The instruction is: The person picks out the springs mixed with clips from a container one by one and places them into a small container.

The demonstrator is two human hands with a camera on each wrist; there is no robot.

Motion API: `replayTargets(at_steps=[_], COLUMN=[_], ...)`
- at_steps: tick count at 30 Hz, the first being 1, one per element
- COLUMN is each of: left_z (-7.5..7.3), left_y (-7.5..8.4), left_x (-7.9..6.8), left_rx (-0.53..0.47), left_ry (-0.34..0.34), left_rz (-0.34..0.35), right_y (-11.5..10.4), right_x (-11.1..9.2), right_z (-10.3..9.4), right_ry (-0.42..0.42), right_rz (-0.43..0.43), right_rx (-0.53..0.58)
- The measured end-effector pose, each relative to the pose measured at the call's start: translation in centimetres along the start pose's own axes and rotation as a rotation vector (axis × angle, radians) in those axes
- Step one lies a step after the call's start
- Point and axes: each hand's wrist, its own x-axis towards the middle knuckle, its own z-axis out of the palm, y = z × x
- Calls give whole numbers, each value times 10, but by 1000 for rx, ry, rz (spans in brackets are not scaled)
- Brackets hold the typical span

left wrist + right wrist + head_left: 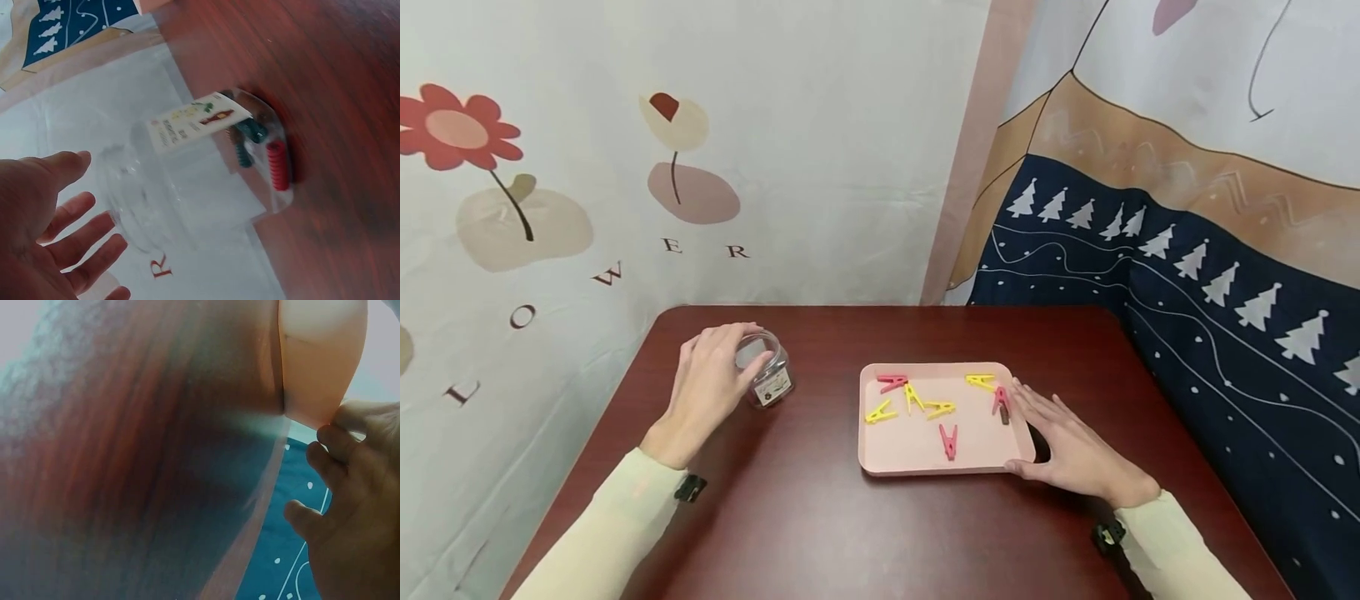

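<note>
A clear jar (772, 379) with a paper label stands on the left part of the table. In the left wrist view, red, teal and brown small pieces, some ridged like coils, lie at its bottom. My left hand (713, 375) is beside the jar's mouth, its fingers loosely spread and apart from the glass in the left wrist view. A pink tray (910, 450) holds several yellow clothespins (942, 409) and pink clothespins (950, 442); a small dark brown piece (1005, 415) lies near its right side. My right hand (1075, 454) touches the tray's right rim with extended fingers, the thumb at the front corner.
The dark reddish-brown table (805, 517) runs back to a pale printed curtain (835, 167). A navy cloth with white trees (1225, 350) hangs along its right side.
</note>
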Motion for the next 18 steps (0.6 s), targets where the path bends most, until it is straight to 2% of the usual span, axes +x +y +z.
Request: replayTargets(at_steps=[5, 9, 18], left_z=[0, 2, 25], left_y=[17, 36, 91], left_x=[3, 6, 9], left_rx=[-10, -22, -43], left_ry=[28, 18, -151], left_rz=[52, 101, 200], right_y=[-1, -1, -1], right_x=[0, 0, -1], right_z=[-1, 0, -2], right_ry=[-7, -4, 6], right_rz=[1, -6, -12], right_rx=[-5, -2, -12])
